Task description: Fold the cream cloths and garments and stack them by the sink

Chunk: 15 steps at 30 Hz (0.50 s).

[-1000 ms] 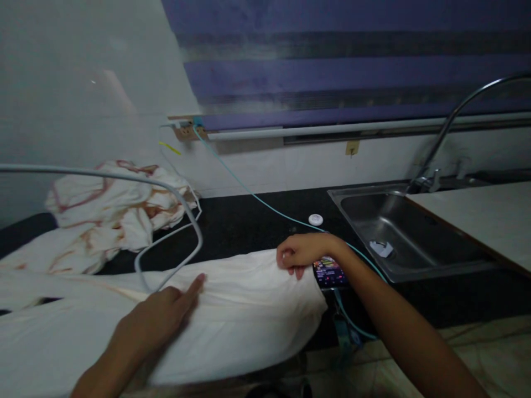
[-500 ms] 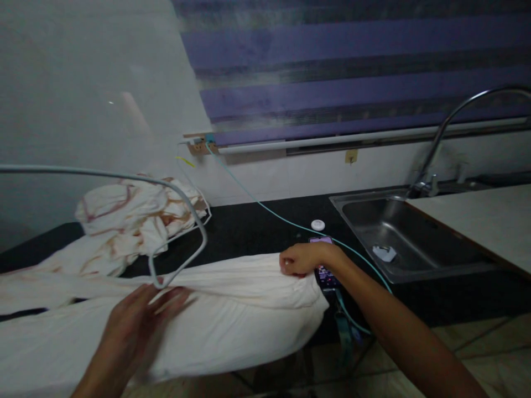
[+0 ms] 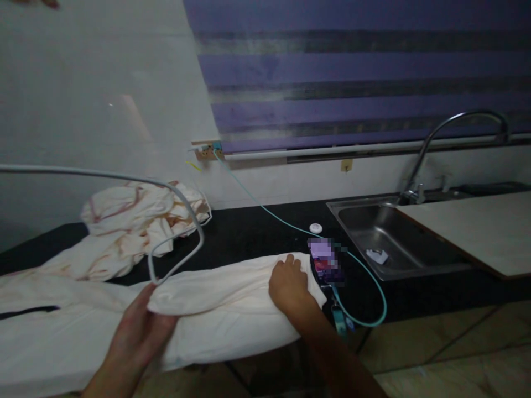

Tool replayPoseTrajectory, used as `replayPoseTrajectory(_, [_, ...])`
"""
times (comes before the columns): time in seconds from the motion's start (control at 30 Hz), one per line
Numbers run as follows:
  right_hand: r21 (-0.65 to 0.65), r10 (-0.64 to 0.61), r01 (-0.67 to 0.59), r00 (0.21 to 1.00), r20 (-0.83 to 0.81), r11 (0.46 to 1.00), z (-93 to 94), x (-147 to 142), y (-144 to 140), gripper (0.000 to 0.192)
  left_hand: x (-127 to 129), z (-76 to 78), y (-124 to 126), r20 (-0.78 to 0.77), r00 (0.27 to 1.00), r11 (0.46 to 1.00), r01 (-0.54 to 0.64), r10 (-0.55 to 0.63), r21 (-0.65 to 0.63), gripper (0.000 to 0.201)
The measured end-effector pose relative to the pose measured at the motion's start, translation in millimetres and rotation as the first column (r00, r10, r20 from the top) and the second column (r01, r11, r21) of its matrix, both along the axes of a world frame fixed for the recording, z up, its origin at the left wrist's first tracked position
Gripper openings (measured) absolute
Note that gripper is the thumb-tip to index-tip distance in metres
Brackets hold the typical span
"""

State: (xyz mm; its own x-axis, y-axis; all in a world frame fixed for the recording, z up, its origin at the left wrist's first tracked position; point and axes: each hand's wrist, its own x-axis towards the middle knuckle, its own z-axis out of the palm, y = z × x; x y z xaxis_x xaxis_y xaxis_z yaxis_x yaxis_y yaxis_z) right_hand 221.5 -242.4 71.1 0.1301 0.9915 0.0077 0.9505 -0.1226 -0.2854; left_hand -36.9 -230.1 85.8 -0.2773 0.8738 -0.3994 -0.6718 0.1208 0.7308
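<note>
The white cloth lies on the black counter with its long axis running left to right, parallel to the counter's front edge, which it overhangs a little. The left hand grips a folded edge of it (fingers tucked under the fold). The right hand rests flat and open on its right end, just beside a phone. Bare counter lies behind; the sink is further right.

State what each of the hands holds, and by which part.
The left hand grips the white cloth at its folded-over edge. The right hand lies flat on its end, pressing, not gripping.
</note>
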Motion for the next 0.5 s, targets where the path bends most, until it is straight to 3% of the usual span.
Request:
replayPoseTrajectory(0.13, [0.203, 0.063, -0.053, 0.997, -0.044, 0.978, -9.6, -1.7, 7.4, 0.032, -3.2, -2.1, -11.3, -0.041, 0.995, 0.992, -0.083, 0.087, 0.09, 0.031])
replayPoseTrajectory(0.3, [0.268, 0.068, -0.056, 0.997, -0.033, 0.962, -37.9, -7.7, 11.5, 0.027, -14.4, 2.1, -21.3, -0.004, 1.0, 0.994, -0.015, 0.016, 0.105, 0.045])
replayPoseTrajectory(0.5, [0.3, 0.09, -0.067, 0.994, -0.062, 0.952, -50.0, -1.6, 8.0, 0.029, -37.6, 16.0, -34.8, 0.048, 0.995, 0.987, -0.093, 0.088, 0.131, 0.051])
